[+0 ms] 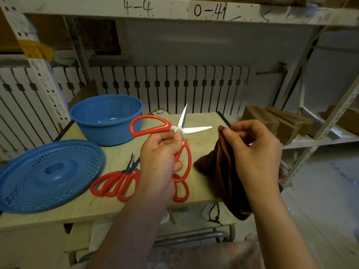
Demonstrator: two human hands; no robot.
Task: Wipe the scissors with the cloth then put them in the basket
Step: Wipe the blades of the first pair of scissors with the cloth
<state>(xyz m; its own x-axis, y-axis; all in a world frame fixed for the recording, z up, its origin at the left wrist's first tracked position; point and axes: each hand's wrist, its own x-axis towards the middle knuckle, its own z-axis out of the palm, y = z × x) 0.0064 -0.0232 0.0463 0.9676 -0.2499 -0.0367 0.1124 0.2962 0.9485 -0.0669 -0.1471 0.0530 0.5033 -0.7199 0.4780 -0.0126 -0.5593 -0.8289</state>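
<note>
The left hand is curled around the lower red handle of the open scissors, thumb near the pivot, holding them up above the bench with both blades spread apart and pointing away and to the right. The right hand pinches a bunched brown cloth between thumb and fingers; the cloth hangs down past the bench edge, and its top fold sits just beside the tip of the lower blade without clearly touching it. The step in hand looks to be the start of the wipe, and it would go best if the cloth were folded thick over the fingers, closed onto one blade near the pivot, and drawn out toward the tip along the flat, never across the edge, while the left hand keeps the handles steady and the blades open. Below and left of the left hand more red scissors lie on the bench, partly hidden by the wrist, so their count is unclear. Further left lies a blue lid, and beyond it, up and left of the hands, stands the blue basket, open and within easy reach for the drop afterwards.
</note>
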